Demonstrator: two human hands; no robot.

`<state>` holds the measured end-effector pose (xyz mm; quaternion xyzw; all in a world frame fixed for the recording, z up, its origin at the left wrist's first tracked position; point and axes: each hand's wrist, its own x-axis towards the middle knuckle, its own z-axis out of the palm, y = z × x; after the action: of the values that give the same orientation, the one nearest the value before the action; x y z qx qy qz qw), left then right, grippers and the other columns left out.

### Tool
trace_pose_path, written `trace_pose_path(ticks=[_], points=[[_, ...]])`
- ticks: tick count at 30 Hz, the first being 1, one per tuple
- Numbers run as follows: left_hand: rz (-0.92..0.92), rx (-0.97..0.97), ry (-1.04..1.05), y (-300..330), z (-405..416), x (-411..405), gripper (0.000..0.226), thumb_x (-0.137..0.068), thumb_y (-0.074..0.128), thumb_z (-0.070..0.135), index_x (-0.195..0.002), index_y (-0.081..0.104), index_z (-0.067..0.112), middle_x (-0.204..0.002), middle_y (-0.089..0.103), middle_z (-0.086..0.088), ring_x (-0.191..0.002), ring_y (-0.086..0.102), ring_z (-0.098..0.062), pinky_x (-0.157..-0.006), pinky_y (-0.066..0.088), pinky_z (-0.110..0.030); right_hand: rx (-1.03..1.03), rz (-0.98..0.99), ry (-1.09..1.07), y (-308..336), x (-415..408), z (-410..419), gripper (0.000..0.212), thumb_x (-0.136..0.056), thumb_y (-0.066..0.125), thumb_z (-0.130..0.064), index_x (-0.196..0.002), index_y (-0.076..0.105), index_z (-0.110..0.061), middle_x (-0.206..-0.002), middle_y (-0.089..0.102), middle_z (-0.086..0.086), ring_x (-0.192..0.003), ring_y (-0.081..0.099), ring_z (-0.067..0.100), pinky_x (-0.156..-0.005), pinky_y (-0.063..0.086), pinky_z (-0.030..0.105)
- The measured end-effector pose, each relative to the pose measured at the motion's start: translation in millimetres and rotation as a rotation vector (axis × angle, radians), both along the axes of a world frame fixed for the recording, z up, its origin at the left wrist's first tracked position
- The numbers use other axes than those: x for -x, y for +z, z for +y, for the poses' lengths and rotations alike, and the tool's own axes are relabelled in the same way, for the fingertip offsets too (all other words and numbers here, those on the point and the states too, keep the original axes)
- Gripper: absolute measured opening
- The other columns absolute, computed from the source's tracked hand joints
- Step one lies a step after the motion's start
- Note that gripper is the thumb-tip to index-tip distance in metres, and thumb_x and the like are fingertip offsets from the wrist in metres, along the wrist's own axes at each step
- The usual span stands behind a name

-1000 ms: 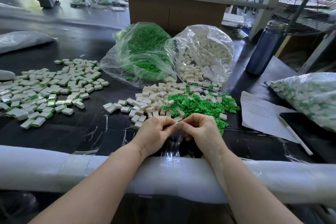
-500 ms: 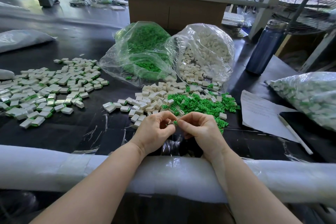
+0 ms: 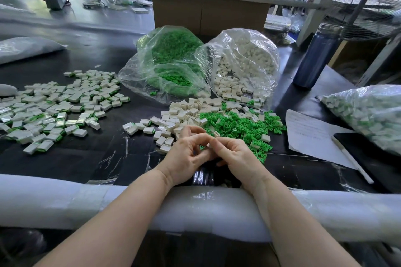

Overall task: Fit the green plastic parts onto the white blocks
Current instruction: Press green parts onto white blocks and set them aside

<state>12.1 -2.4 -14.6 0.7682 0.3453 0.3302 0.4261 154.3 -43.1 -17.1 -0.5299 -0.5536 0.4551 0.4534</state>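
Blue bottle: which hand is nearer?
Right. The right hand lies below and left of the blue bottle, by the green parts; the left hand sits farther left, touching the right.

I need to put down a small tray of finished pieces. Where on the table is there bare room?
Bare black table lies between the finished pile and the padded front edge. A smaller strip runs right of the hands, between the green parts and that edge. It is crowded around the two open bags and the paper.
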Motion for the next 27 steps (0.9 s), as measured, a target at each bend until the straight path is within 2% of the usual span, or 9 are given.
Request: trace_pose_path(ticks=[3,7,12,17,22,27], points=[[0.034,0.015,-0.016,-1,0,-1,0.019,-0.085,0.061,0.007,-0.095,0.064,0.023,-0.111,0.039,0.0,-0.075,0.046,-0.011,-0.074,0.044,-0.011,-0.015,0.023,-0.008,0,-1,0,0.018,-0.093,0.053,-0.016,-0.088,0.067,-0.007,-0.065,0.057,0.0,-0.058,0.051,0.004,-0.055,0.042,0.015],[0.044,0.019,-0.038,0,1,-1,0.021,-0.086,0.06,0.007,-0.093,0.063,0.026,-0.112,0.042,-0.002,-0.071,0.047,-0.009,-0.075,0.044,-0.013,-0.023,-0.009,0.006,-1,-2,0,0.024,-0.093,0.053,-0.014,-0.094,0.064,0.007,-0.067,0.055,0.004,-0.06,0.049,0.008,-0.055,0.041,0.017],[0.064,0.025,-0.043,-2,3,-1,0.018,-0.085,0.062,0.01,-0.092,0.063,0.026,-0.112,0.042,-0.001,-0.078,0.048,-0.013,-0.077,0.045,-0.018,-0.03,-0.028,0.022,-1,-1,0,0.017,-0.094,0.052,-0.013,-0.093,0.065,-0.002,-0.068,0.057,0.002,-0.059,0.051,0.004,-0.055,0.042,0.016],[0.074,0.035,-0.062,-7,5,-1,0.017,-0.086,0.061,0.01,-0.09,0.064,0.026,-0.109,0.041,0.005,-0.105,0.049,-0.012,-0.085,0.041,-0.009,-0.048,-0.04,0.03,-1,-2,-1,0.019,-0.093,0.053,-0.009,-0.08,0.066,-0.015,-0.066,0.055,0.004,-0.056,0.047,0.003,-0.055,0.041,0.015],[0.122,-0.026,-0.06,-11,7,-2,0.021,-0.085,0.061,0.011,-0.088,0.059,0.032,-0.108,0.04,0.008,-0.106,0.049,-0.012,-0.091,0.039,-0.014,-0.05,-0.019,0.034,0,-1,-1,0.024,-0.092,0.053,-0.007,-0.076,0.068,-0.018,-0.063,0.056,0.0,-0.052,0.043,0.001,-0.052,0.038,0.013],[0.15,-0.055,-0.08,-12,8,-2,0.022,-0.085,0.06,0.011,-0.088,0.057,0.032,-0.112,0.041,0.002,-0.106,0.048,-0.012,-0.094,0.038,-0.019,-0.05,-0.01,0.032,0,-2,-2,0.021,-0.092,0.054,-0.006,-0.078,0.069,-0.011,-0.062,0.056,-0.002,-0.051,0.043,0.001,-0.051,0.037,0.013]])
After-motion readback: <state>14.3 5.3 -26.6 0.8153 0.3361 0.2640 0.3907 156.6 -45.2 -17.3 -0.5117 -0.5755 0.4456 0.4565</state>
